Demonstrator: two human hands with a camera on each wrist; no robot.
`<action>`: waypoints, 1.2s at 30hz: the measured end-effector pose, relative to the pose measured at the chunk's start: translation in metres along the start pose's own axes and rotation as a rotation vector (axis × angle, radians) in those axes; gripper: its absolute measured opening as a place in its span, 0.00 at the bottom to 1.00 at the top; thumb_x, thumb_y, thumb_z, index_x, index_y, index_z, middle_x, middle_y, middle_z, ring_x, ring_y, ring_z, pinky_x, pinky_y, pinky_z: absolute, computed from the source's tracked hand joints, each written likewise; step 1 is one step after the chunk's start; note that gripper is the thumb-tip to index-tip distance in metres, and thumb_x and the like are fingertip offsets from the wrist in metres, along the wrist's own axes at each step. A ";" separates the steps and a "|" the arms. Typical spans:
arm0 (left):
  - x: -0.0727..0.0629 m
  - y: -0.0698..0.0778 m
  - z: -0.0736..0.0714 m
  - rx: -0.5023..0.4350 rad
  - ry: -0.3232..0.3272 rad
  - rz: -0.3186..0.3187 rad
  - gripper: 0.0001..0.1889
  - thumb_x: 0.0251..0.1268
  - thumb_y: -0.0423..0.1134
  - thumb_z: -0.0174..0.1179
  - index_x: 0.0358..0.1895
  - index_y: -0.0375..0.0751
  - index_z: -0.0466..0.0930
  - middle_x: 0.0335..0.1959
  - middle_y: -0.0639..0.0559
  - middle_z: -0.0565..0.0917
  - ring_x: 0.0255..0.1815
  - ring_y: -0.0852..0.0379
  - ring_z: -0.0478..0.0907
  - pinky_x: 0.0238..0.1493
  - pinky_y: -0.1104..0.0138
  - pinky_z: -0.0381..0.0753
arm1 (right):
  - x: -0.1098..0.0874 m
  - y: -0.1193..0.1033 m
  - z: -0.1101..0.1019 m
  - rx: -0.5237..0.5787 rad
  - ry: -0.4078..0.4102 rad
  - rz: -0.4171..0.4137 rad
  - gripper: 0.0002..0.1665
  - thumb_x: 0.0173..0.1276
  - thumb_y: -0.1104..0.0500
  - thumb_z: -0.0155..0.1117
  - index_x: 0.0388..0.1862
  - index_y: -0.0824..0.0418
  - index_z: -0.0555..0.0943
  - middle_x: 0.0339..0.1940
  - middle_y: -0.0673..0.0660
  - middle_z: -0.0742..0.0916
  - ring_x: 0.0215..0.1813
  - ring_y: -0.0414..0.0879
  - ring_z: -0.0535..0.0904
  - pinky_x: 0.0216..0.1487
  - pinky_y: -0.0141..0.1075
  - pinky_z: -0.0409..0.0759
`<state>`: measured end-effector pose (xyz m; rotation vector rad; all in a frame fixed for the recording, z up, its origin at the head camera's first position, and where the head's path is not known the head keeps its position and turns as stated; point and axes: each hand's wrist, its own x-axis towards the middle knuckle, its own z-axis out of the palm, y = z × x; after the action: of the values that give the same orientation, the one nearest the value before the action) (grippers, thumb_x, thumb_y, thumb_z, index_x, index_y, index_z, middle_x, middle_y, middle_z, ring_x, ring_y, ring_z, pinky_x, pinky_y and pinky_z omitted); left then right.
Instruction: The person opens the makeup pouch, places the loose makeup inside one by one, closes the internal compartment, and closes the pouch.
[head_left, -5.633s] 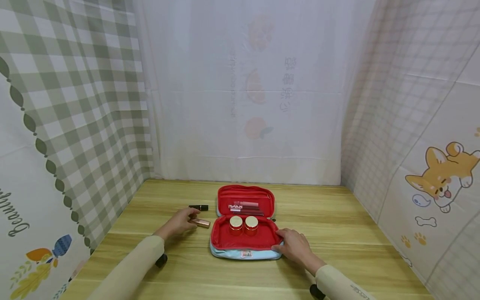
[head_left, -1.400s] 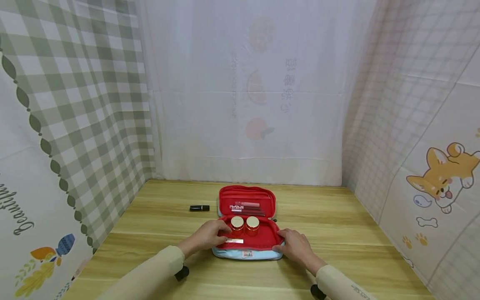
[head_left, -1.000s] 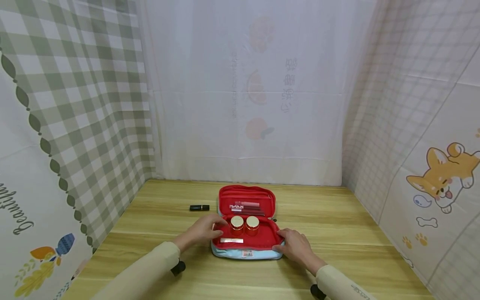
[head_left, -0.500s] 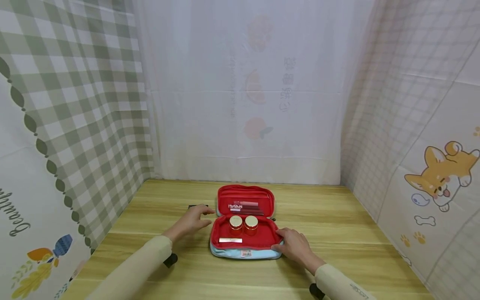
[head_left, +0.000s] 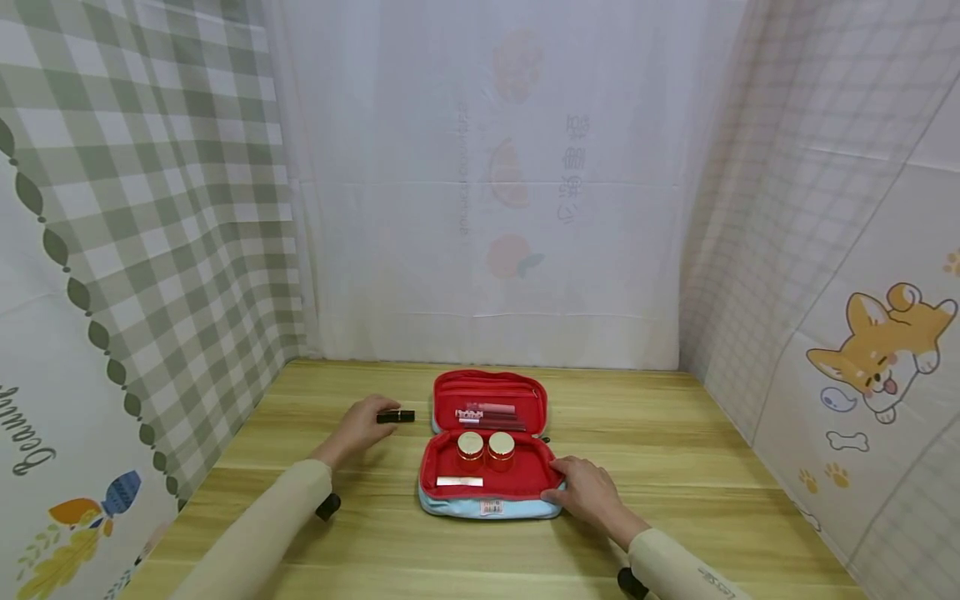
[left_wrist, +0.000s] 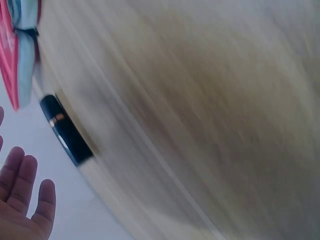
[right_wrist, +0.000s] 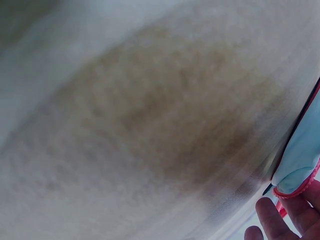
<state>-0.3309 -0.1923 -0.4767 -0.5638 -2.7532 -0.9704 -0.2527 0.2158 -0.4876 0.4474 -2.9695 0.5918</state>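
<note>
A light-blue cosmetic bag (head_left: 491, 507) with red lining lies unfolded on the table. Two gold-lidded jars (head_left: 470, 448) stand in its near half, and a gold lipstick tube (head_left: 460, 481) lies in front of them. Pink and dark slim cosmetics (head_left: 491, 415) sit in the far half. My left hand (head_left: 360, 428) is at a black lipstick tube (head_left: 395, 416) left of the bag. In the left wrist view, its extended fingers (left_wrist: 46, 200) show apart from the black tube (left_wrist: 66, 131). My right hand (head_left: 588, 492) pinches the bag's right rim; the right wrist view shows fingers (right_wrist: 272, 220) at the bag's edge (right_wrist: 297, 160).
The wooden table (head_left: 645, 433) spreads around the bag. A white curtain (head_left: 480, 250) hangs behind it, with a green checked cloth (head_left: 187, 208) on the left and a dog-print cloth (head_left: 787, 333) on the right.
The gold lipstick tube went from the table into the bag with my left hand, which let it go. That hand then moved left to the black tube. My right hand stayed on the rim.
</note>
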 end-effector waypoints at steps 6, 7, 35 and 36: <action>0.003 -0.011 -0.007 0.015 -0.018 -0.073 0.20 0.65 0.31 0.64 0.60 0.28 0.78 0.58 0.34 0.77 0.58 0.36 0.75 0.56 0.46 0.75 | 0.000 0.001 0.000 0.002 0.004 -0.003 0.32 0.53 0.50 0.80 0.53 0.67 0.84 0.50 0.61 0.86 0.53 0.58 0.81 0.50 0.58 0.77; 0.003 -0.012 -0.008 0.017 -0.021 -0.081 0.21 0.65 0.31 0.64 0.60 0.28 0.77 0.58 0.33 0.77 0.58 0.35 0.75 0.56 0.45 0.76 | 0.000 0.001 0.000 0.002 0.004 -0.003 0.32 0.53 0.50 0.80 0.53 0.67 0.84 0.50 0.61 0.86 0.53 0.58 0.81 0.50 0.58 0.77; 0.012 -0.026 0.012 0.108 -0.112 -0.114 0.20 0.65 0.30 0.63 0.58 0.24 0.76 0.54 0.33 0.77 0.58 0.35 0.74 0.61 0.45 0.71 | 0.001 -0.001 0.003 -0.016 -0.001 -0.012 0.32 0.53 0.50 0.79 0.53 0.66 0.84 0.48 0.60 0.87 0.51 0.57 0.82 0.47 0.56 0.78; 0.013 -0.026 0.013 0.116 -0.115 -0.117 0.20 0.65 0.30 0.63 0.58 0.24 0.76 0.54 0.33 0.78 0.57 0.35 0.74 0.61 0.46 0.72 | 0.001 -0.001 0.002 -0.016 -0.001 -0.010 0.32 0.53 0.50 0.79 0.53 0.66 0.84 0.48 0.60 0.87 0.51 0.57 0.82 0.47 0.56 0.78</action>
<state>-0.3540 -0.1994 -0.4979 -0.4580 -2.9507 -0.8182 -0.2534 0.2139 -0.4895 0.4610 -2.9685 0.5668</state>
